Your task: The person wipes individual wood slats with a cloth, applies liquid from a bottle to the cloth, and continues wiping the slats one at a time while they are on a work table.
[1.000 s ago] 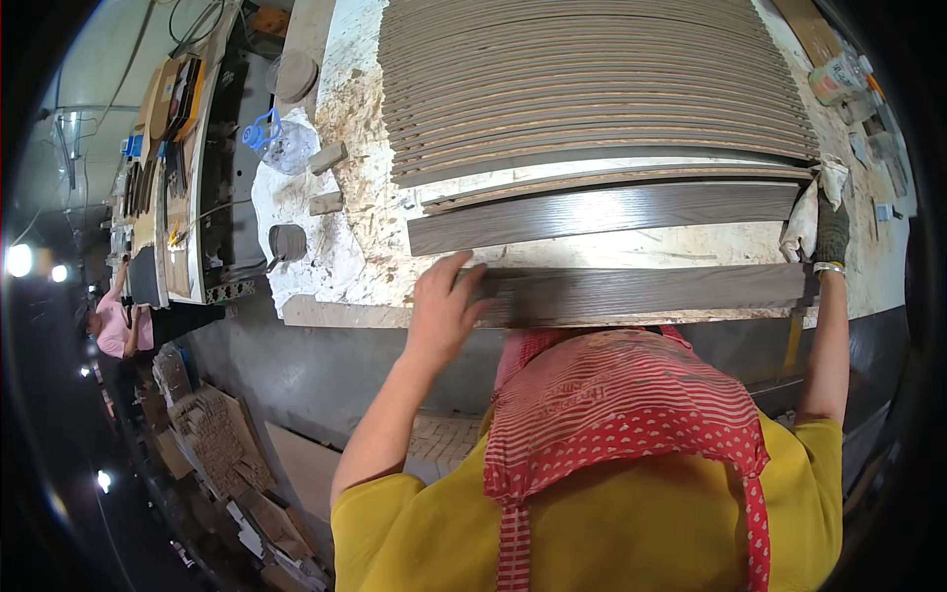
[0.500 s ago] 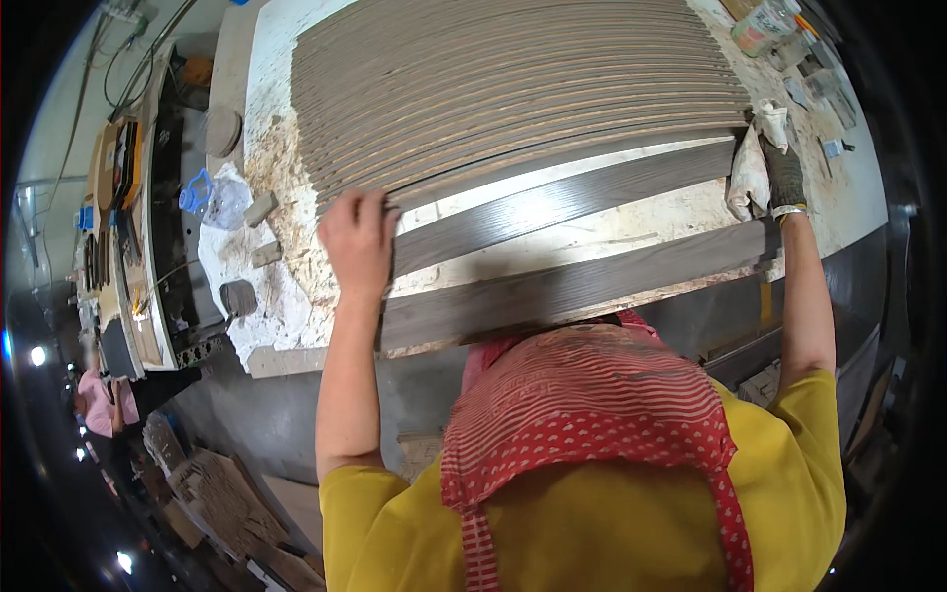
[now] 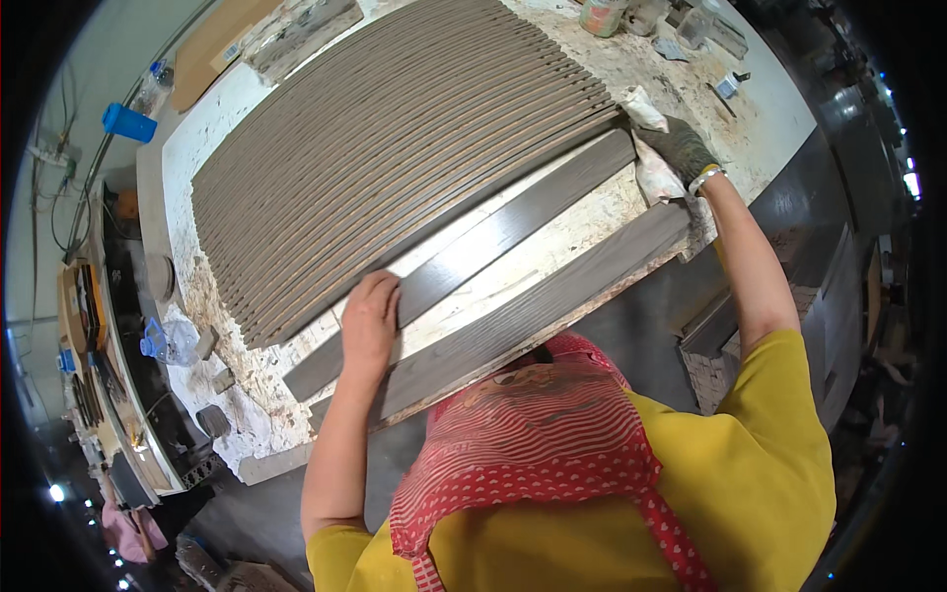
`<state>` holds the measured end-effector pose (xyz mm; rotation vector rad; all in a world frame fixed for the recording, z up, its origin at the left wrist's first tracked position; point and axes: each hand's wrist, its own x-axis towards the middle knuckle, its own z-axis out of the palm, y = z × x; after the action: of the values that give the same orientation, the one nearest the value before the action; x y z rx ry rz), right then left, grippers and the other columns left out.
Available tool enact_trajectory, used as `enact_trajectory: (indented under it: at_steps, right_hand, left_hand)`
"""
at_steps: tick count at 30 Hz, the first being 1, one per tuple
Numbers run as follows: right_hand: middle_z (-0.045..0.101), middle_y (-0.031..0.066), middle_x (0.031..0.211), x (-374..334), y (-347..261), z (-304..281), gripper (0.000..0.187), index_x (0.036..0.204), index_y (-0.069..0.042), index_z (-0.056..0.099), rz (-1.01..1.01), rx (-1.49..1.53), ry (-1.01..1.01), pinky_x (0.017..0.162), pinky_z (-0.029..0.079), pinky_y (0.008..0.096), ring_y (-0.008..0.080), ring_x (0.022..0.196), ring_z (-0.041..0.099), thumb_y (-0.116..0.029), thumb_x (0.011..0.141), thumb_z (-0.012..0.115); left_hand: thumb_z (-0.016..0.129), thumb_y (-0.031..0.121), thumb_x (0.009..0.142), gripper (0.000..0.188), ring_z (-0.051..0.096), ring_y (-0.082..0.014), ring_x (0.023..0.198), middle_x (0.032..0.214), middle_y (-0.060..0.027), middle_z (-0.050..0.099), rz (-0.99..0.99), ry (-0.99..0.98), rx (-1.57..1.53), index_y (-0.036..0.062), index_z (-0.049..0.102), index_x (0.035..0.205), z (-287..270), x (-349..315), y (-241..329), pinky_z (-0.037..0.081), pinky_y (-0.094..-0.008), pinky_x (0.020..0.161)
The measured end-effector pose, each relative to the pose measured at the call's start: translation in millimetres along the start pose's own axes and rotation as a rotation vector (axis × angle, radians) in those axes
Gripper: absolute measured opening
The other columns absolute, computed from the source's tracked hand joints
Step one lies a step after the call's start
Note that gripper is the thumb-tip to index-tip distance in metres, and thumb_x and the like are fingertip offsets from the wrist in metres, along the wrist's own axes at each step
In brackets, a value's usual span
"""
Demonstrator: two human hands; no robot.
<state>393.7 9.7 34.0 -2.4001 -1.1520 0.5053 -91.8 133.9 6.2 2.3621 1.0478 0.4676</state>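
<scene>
A grey-brown wooden plank (image 3: 493, 232) lies slanting across the worktable, in front of a wide row of similar strips (image 3: 414, 138) packed side by side. My bare left hand (image 3: 371, 321) rests over the plank's left part, fingers together and bent down at its far edge; the fingertips are partly hidden. At the plank's right end, my right hand (image 3: 676, 148) in a dark glove is closed on a stained whitish rag (image 3: 656, 173). The rag hangs down toward a second plank (image 3: 552, 281), which lies along the table's near edge, under my left forearm.
Jars and a bottle (image 3: 602, 15) stand at the far right, near a small blue-and-white box (image 3: 728, 87). On the left are a clear blue-topped jug (image 3: 173, 340), small blocks (image 3: 207, 342) and a blue cup (image 3: 130, 122). A person in pink (image 3: 133, 533) is at lower left.
The whole view has turned and shifted. The plank's left end now shows beyond my left hand, which sits farther in along it. My right hand keeps the rag at the right end.
</scene>
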Motion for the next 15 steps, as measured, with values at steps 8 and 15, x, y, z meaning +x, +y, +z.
enact_trajectory:
  at_steps: [8,15]
  right_hand:
    - [0.067,0.0171,0.094,2,2,-5,0.04,0.105,-0.004,0.063,-0.025,0.092,-0.185,0.081,0.046,0.0368,0.0282,0.086,0.062,-0.033,0.078,0.067]
    - [0.066,0.0171,0.096,4,17,-8,0.043,0.109,-0.003,0.061,-0.091,0.075,-0.233,0.082,0.045,0.036,0.0271,0.086,0.061,-0.029,0.077,0.067]
  left_hand:
    - [0.063,0.013,0.082,0.013,0.059,-0.0329,0.086,0.091,-0.0131,0.063,-0.067,-0.148,-0.164,0.0013,0.064,0.088,34,50,41,0.046,-0.0389,0.075]
    - [0.066,0.018,0.083,0.016,0.061,-0.03,0.075,0.084,-0.0131,0.065,-0.009,-0.348,0.219,0.0036,0.066,0.089,20,73,72,0.047,-0.0372,0.068]
